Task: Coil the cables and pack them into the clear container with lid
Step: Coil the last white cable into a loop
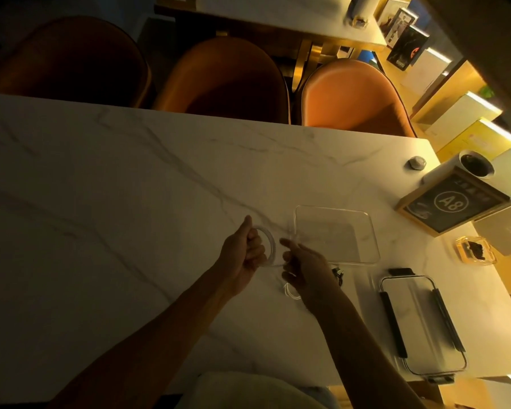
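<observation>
My left hand [244,252] is closed around a coil of white cable [270,242] held just above the marble table [101,187]. My right hand [303,265] pinches the loose run of the same cable beside the coil; a white loop of it [289,290] hangs below that hand. The clear container [337,234] sits open right of my hands with nothing visible inside. Its clear lid with black clips [419,323] lies flat nearer the front right. A small dark cable or plug [338,274] peeks out behind my right wrist.
A framed sign marked A8 [452,202], a white cup [475,166], a small metal object [417,163] and an amber ashtray [474,250] stand along the table's right side. Three orange chairs [354,95] line the far edge.
</observation>
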